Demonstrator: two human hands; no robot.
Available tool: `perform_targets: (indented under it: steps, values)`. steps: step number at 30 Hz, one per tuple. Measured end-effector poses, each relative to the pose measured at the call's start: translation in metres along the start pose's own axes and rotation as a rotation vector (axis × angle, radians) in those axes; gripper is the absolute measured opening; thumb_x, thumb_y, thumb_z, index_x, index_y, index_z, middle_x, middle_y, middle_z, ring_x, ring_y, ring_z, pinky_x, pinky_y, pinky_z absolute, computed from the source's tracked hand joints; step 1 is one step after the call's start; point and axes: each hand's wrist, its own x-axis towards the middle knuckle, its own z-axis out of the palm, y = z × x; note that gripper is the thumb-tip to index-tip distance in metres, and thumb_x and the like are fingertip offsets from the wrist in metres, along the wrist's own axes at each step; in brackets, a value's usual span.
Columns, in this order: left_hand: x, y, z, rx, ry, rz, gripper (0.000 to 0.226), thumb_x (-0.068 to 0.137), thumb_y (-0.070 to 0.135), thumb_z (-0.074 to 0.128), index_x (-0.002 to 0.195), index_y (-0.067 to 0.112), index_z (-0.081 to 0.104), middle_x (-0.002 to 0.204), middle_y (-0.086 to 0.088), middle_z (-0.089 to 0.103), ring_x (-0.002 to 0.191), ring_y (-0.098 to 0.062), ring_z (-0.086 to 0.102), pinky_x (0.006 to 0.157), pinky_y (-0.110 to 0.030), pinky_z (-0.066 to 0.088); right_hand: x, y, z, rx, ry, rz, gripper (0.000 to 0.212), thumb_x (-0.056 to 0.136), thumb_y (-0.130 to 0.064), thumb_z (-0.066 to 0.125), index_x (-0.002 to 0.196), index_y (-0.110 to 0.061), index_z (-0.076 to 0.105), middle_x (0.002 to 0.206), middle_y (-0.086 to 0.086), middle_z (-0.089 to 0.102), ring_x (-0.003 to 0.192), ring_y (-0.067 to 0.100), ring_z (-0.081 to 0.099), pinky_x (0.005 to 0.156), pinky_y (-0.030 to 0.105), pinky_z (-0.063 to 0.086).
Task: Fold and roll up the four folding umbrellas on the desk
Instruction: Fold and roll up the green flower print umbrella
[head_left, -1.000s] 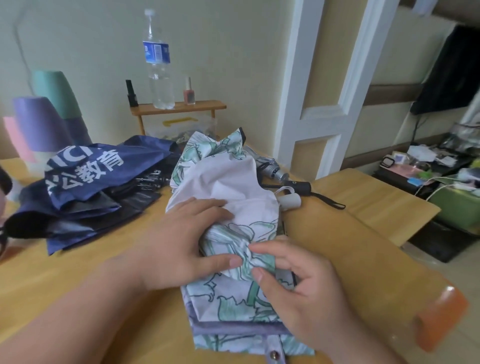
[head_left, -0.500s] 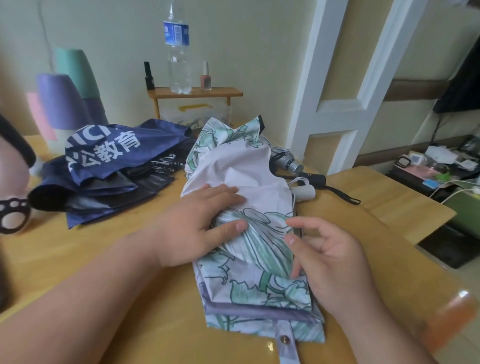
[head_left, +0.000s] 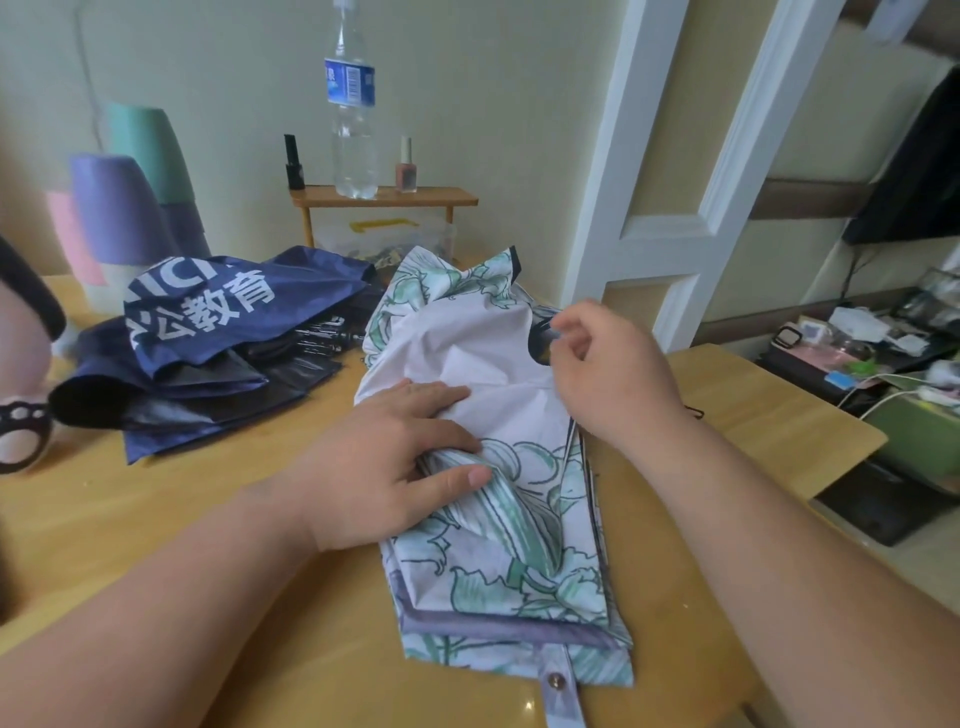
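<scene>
Bench (head_left: 156, 493) carries the floral umbrella (head_left: 498, 545) lengthwise at centre, with the navy umbrella (head_left: 223, 332) to its left. We note the left hand (head_left: 395, 462) pressing the floral umbrella's middle, fingers straight. The right hand (head_left: 608, 374), fingers curled, pinches its far edge.

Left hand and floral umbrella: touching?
Touching. Head view shows the left hand lying on the floral umbrella, fingers and thumb pressed on its cloth.
</scene>
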Motion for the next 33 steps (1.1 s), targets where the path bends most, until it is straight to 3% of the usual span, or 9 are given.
perform_targets:
  steps: [5, 8, 10, 12, 14, 16, 22, 30, 33]
  values:
    - [-0.002, -0.001, 0.001, -0.105, 0.092, 0.016, 0.044, 0.099, 0.053, 0.040, 0.120, 0.032, 0.072, 0.147, 0.004, 0.055, 0.138, -0.009, 0.045, 0.118, -0.030, 0.031, 0.004, 0.010, 0.053, -0.147, -0.184, -0.310, 0.035, 0.097, -0.036, 0.047, 0.121, -0.017, 0.066, 0.123, 0.000, 0.062, 0.121, 0.023, 0.050, 0.104, 0.046, 0.042]
    - [-0.006, -0.003, -0.003, -0.241, 0.508, -0.166, 0.029, 0.089, 0.016, 0.048, 0.105, 0.021, 0.072, 0.113, 0.008, 0.066, 0.110, -0.008, 0.058, 0.100, -0.029, 0.045, -0.006, 0.019, 0.067, -0.149, -0.357, -0.333, 0.056, 0.100, -0.051, 0.025, 0.141, -0.027, 0.055, 0.145, -0.008, 0.051, 0.137, 0.013, 0.038, 0.118, 0.041, 0.027]
    - [-0.008, 0.000, -0.016, -0.300, 0.747, -0.430, 0.022, 0.082, 0.014, 0.049, 0.087, 0.027, 0.067, 0.088, 0.011, 0.065, 0.085, -0.011, 0.059, 0.079, -0.033, 0.048, -0.003, 0.024, 0.066, -0.093, -0.373, -0.299, 0.056, 0.102, -0.052, 0.023, 0.146, -0.029, 0.051, 0.148, -0.011, 0.048, 0.141, 0.010, 0.035, 0.121, 0.044, 0.024]
    - [-0.008, 0.003, -0.032, -0.373, 0.727, -0.629, 0.017, 0.085, 0.017, 0.055, 0.077, 0.026, 0.066, 0.066, 0.012, 0.063, 0.059, -0.009, 0.053, 0.061, -0.030, 0.043, 0.000, 0.026, 0.065, -0.067, -0.368, -0.265, 0.053, 0.105, -0.050, 0.025, 0.148, -0.031, 0.048, 0.151, -0.013, 0.045, 0.144, 0.008, 0.032, 0.124, 0.043, 0.018]
    - [-0.012, 0.010, -0.043, -0.312, 0.435, -0.706, 0.016, 0.088, 0.016, 0.064, 0.075, 0.023, 0.070, 0.055, 0.013, 0.061, 0.042, -0.004, 0.046, 0.049, -0.023, 0.039, 0.001, 0.025, 0.065, -0.075, -0.385, -0.252, 0.048, 0.108, -0.047, 0.026, 0.151, -0.034, 0.043, 0.156, -0.015, 0.040, 0.147, 0.007, 0.028, 0.126, 0.035, 0.008]
    - [-0.019, 0.023, -0.041, -0.211, 0.212, -0.686, 0.010, 0.088, 0.027, 0.073, 0.077, 0.025, 0.073, 0.057, 0.024, 0.062, 0.046, 0.000, 0.051, 0.045, -0.012, 0.034, 0.001, 0.024, 0.065, -0.083, -0.400, -0.241, 0.047, 0.107, -0.045, 0.029, 0.153, -0.036, 0.040, 0.158, -0.016, 0.038, 0.148, 0.006, 0.027, 0.124, 0.032, 0.005]
    - [-0.029, 0.040, -0.022, -0.042, 0.272, -0.490, 0.022, 0.083, 0.050, 0.076, 0.091, 0.029, 0.075, 0.086, 0.015, 0.059, 0.083, 0.007, 0.053, 0.069, -0.008, 0.038, 0.002, 0.024, 0.065, -0.072, -0.392, -0.215, 0.049, 0.105, -0.048, 0.037, 0.151, -0.035, 0.043, 0.157, -0.012, 0.043, 0.147, 0.012, 0.034, 0.125, 0.034, 0.013]
    - [-0.007, 0.044, -0.014, -0.113, 0.214, -0.601, 0.015, 0.088, 0.050, 0.072, 0.091, 0.035, 0.073, 0.055, 0.025, 0.054, 0.059, 0.005, 0.051, 0.052, -0.012, 0.033, 0.002, 0.025, 0.066, -0.113, -0.393, -0.220, 0.050, 0.103, -0.053, 0.035, 0.149, -0.037, 0.045, 0.154, -0.015, 0.045, 0.145, 0.012, 0.036, 0.122, 0.035, 0.017]
    - [-0.005, 0.032, -0.010, -0.029, 0.308, -0.636, 0.026, 0.079, 0.055, 0.075, 0.085, 0.030, 0.074, 0.088, 0.015, 0.060, 0.096, -0.010, 0.058, 0.086, -0.027, 0.047, 0.002, 0.024, 0.067, -0.125, -0.395, -0.220, 0.051, 0.103, -0.053, 0.032, 0.150, -0.037, 0.044, 0.154, -0.016, 0.045, 0.145, 0.011, 0.035, 0.124, 0.036, 0.013]
